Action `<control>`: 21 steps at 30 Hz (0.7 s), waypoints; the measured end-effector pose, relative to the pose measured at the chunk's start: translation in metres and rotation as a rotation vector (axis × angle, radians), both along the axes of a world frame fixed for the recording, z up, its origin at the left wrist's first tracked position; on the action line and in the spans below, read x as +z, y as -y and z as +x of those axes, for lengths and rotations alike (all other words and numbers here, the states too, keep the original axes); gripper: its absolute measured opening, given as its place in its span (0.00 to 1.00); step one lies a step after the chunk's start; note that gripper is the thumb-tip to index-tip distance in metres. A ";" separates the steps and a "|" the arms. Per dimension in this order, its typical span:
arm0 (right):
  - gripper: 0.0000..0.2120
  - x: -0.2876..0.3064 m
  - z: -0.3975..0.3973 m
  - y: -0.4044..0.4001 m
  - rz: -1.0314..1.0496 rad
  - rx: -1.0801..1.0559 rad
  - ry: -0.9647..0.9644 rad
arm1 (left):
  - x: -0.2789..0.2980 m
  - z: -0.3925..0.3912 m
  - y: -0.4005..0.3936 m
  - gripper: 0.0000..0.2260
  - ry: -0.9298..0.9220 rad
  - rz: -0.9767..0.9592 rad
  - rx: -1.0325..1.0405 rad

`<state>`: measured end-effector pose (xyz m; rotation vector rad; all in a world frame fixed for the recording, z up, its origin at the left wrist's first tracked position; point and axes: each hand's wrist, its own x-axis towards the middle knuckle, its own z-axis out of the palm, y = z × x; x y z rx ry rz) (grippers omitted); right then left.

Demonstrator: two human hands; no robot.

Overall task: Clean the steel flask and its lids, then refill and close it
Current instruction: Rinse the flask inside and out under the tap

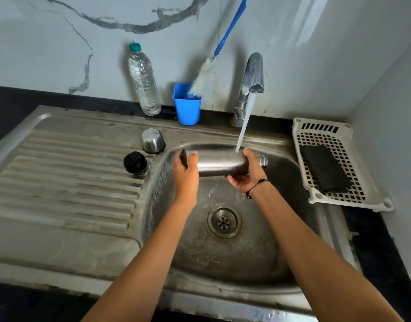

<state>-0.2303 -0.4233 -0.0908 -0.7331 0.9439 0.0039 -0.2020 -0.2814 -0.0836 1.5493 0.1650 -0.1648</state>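
1. I see the flask point(219, 163) lying sideways over the sink point(223, 259), under the tap's point(252, 77) running water.
2. My left hand point(186, 173) grips its base; my right hand point(247, 174) grips near its neck.

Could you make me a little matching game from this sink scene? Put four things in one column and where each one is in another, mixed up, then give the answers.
Things:
1. steel flask
2. black lid
3. bottle brush
4. dark cloth

Places:
A. standing in the blue cup by the wall
B. lying in the white basket to the right of the sink
C. held sideways in both hands under the running tap
D. sitting on the ribbed drainboard, near the steel cap

Right pairs: 1-C, 2-D, 3-A, 4-B
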 end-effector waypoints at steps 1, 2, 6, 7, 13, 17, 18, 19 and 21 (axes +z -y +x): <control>0.19 0.003 0.001 0.000 -0.062 0.030 -0.004 | -0.008 -0.002 -0.003 0.12 -0.053 -0.014 0.034; 0.20 0.006 0.001 0.001 -0.139 0.052 -0.009 | -0.015 -0.006 -0.005 0.14 -0.114 -0.020 0.062; 0.28 0.016 0.002 0.006 -0.476 0.136 0.059 | -0.043 -0.018 -0.008 0.11 -0.340 -0.004 0.074; 0.30 0.019 0.003 0.007 -0.596 0.179 0.067 | -0.048 -0.021 -0.007 0.08 -0.378 0.000 0.043; 0.38 0.040 0.005 0.007 -1.294 0.463 0.004 | -0.047 -0.033 0.011 0.13 -0.383 -0.023 -0.149; 0.38 0.050 0.002 0.007 -1.497 0.373 0.015 | -0.043 -0.030 0.018 0.10 -0.368 -0.038 -0.163; 0.38 0.047 0.000 0.006 -1.516 0.360 0.008 | -0.042 -0.029 0.018 0.09 -0.357 -0.040 -0.150; 0.38 0.043 -0.002 0.004 -1.501 0.400 -0.018 | -0.042 -0.029 0.019 0.10 -0.343 -0.043 -0.137; 0.37 0.031 -0.002 0.003 -1.415 0.587 -0.120 | -0.040 -0.028 0.020 0.11 -0.317 -0.045 -0.122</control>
